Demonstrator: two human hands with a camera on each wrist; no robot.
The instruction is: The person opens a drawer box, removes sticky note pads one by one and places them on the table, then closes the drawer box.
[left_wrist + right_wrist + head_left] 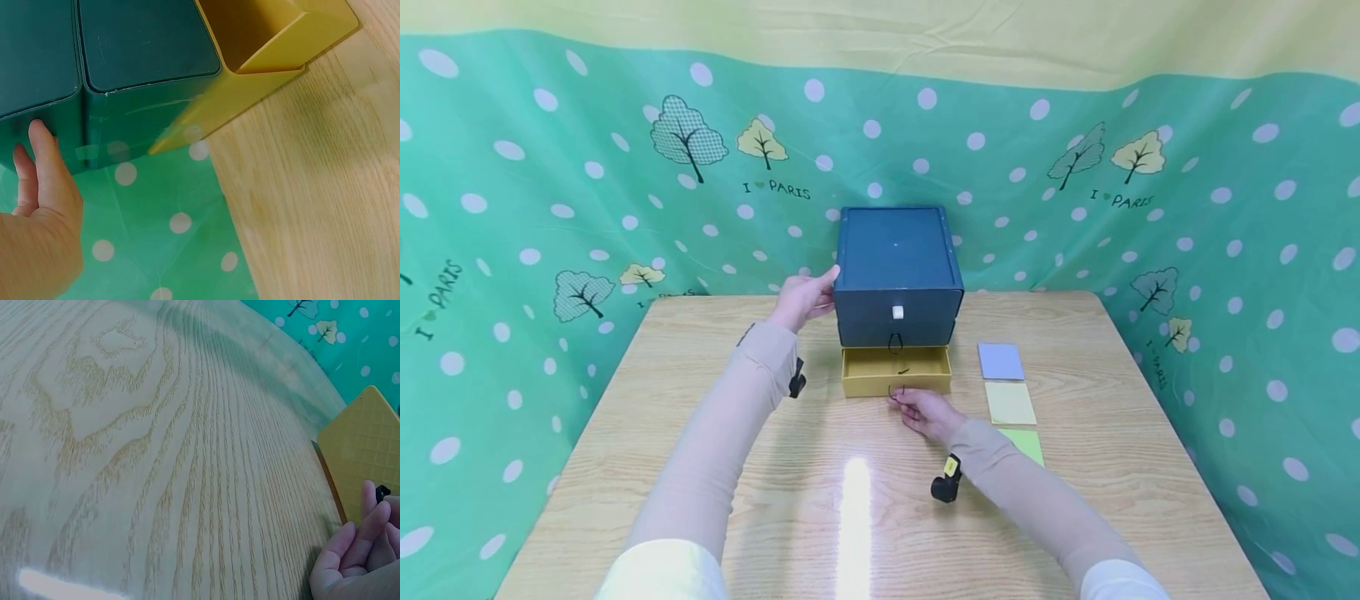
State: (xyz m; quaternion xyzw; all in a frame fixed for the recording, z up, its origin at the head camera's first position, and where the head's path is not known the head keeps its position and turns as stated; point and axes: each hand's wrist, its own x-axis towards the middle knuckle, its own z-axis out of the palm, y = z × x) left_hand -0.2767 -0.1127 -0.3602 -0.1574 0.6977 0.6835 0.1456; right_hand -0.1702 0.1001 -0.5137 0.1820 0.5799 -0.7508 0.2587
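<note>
A dark blue box of stacked drawers (pixel 897 250) stands at the back of the table, with a yellow drawer (pixel 891 385) pulled out at its bottom. My left hand (pixel 802 300) rests against the box's left side; in the left wrist view its fingers (pixel 47 147) lie fairly straight on the dark side wall. With my right hand (pixel 928 414) I pinch the black loop handle (pixel 382 492) on the yellow drawer's front. Inside that drawer, a small thin black piece (pixel 904 371) shows at the inner front wall. The drawer's back part is hidden under the box.
Right of the box, blue (pixel 1001 361), pale yellow (pixel 1011 403) and green sticky notes (pixel 1026 443) lie in a column; my right forearm partly covers the green one. A green dotted curtain (pixel 715 242) hangs behind the wooden table (pixel 700 467) and along its sides.
</note>
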